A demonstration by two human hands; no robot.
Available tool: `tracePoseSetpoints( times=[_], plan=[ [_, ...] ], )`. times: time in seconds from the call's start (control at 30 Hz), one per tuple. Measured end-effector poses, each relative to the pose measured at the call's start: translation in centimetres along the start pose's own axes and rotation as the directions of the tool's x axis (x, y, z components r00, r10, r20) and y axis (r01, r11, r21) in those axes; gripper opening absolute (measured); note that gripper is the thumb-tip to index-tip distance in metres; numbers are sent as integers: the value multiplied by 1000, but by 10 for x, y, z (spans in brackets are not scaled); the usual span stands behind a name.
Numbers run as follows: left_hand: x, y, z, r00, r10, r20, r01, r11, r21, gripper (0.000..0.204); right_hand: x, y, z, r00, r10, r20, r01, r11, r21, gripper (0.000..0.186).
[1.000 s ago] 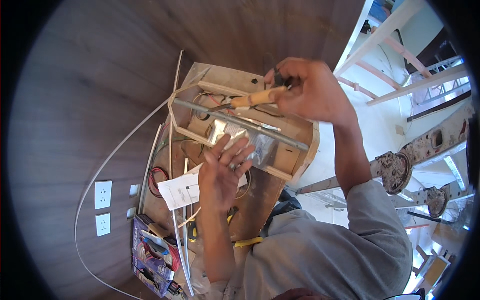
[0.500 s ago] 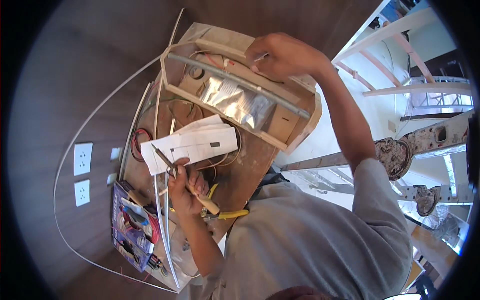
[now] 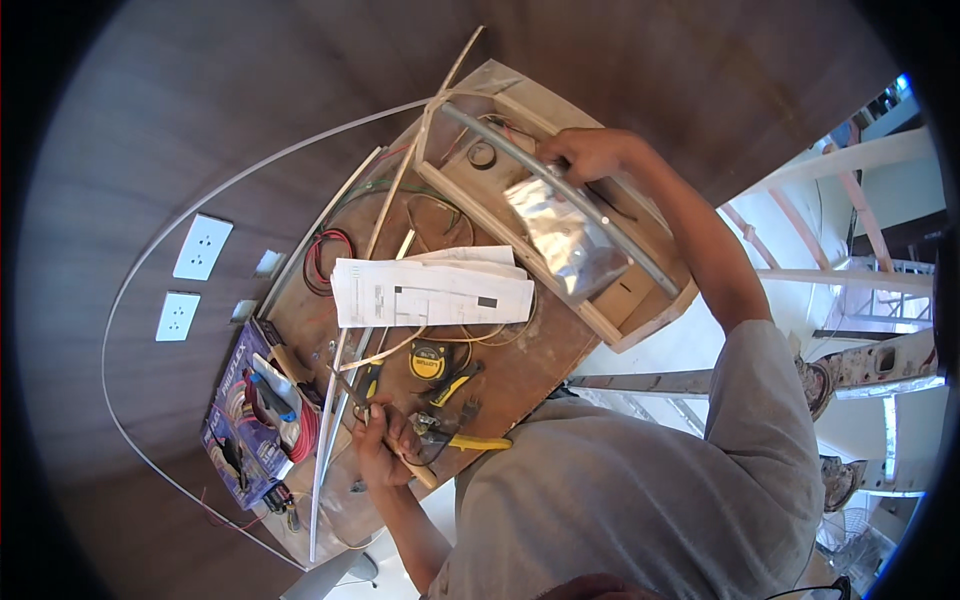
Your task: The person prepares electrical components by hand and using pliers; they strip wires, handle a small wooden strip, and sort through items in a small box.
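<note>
My left hand (image 3: 385, 445) is closed round a tool with a wooden handle (image 3: 420, 472) and a thin dark shaft, held over the brown work surface (image 3: 560, 350). Just beyond it are a yellow and black tape measure (image 3: 428, 362) and yellow-handled pliers (image 3: 480, 442). My right hand (image 3: 592, 155) reaches into a long wooden box (image 3: 520, 245), beside the grey metal tube (image 3: 540, 165) across it. Its fingers are curled; whatever they hold is hidden. A shiny silver bag (image 3: 565, 235) and a black tape roll (image 3: 482, 155) lie inside the box.
Folded white papers (image 3: 440, 295) lie mid-surface. Long thin strips (image 3: 325, 450) and a red-black wire coil (image 3: 325, 260) run along the left. A purple carton (image 3: 240, 430) holds wires and tools. Wall sockets (image 3: 203, 247) are at far left; a ladder-like frame (image 3: 830, 260) stands right.
My right hand has come down into the box, next to the metal tube. My left hand has lowered with the tool, away from the papers. The view has shifted.
</note>
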State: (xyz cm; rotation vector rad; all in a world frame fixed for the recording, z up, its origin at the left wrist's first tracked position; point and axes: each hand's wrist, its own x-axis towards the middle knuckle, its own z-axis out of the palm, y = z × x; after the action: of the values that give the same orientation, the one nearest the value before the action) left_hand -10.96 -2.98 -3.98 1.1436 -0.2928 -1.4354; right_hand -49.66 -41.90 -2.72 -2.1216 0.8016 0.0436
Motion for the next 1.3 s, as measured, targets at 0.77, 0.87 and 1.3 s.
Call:
tracePoseSetpoints(
  times=[0.77,0.87,1.3],
  plan=[
    [18,29,3,997,74,-24,-71,989,128,42,-157,-37,27,751,-43,-659,113,991,65,15],
    [21,32,-4,992,108,-63,-96,981,170,52,-152,-50,42,704,-75,-706,81,996,-25,18],
    [54,54,26,992,120,-48,-99,943,317,60,-135,-61,83,558,-90,-825,-37,990,-133,16]
  ],
)
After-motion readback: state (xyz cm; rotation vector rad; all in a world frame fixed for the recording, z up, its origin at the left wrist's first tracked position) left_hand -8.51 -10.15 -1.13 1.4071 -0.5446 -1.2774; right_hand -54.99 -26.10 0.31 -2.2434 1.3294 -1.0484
